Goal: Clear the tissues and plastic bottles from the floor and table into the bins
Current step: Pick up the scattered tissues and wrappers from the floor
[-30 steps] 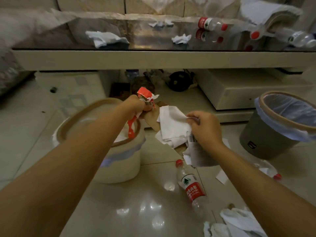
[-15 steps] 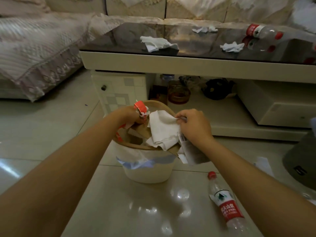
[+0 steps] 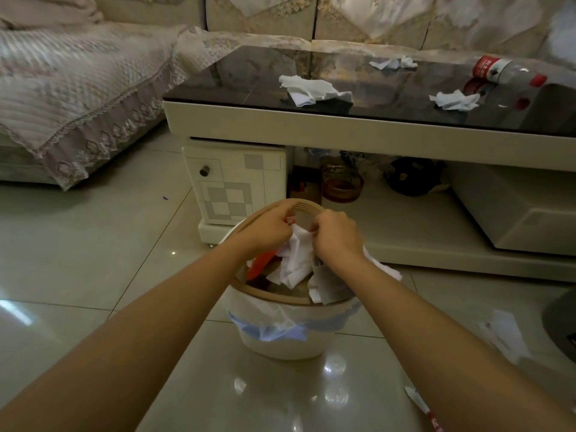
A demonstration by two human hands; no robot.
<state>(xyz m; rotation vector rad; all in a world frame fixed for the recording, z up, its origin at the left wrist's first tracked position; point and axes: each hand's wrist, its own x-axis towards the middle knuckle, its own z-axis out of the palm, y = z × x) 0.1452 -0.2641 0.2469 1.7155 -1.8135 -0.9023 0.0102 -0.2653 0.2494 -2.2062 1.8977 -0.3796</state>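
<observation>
Head view: both hands hang over the bin (image 3: 280, 341) on the floor at the table's (image 3: 311, 126) left end. The left hand (image 3: 268, 230) is curled on red wrappers (image 3: 261, 265); the right hand (image 3: 336, 235) pinches tissues (image 3: 296, 260) and a receipt (image 3: 327, 283). More tissues (image 3: 308, 90) and a bottle (image 3: 505, 70) lie on the tabletop.

A white bin (image 3: 280, 341) with a tan rim and a clear liner is standing on the floor in front of the table (image 3: 358, 132). A bunch of white tissues (image 3: 296, 260) is hanging over its mouth, with a red scrap (image 3: 260, 265) beside them. Three more crumpled tissues are lying on the dark glossy tabletop: a large one (image 3: 311, 90) near the front edge, a small one (image 3: 392, 63) farther back, another (image 3: 455, 100) to the right. A clear plastic bottle (image 3: 505, 71) with a red label and cap is lying on its side at the right end.
</observation>
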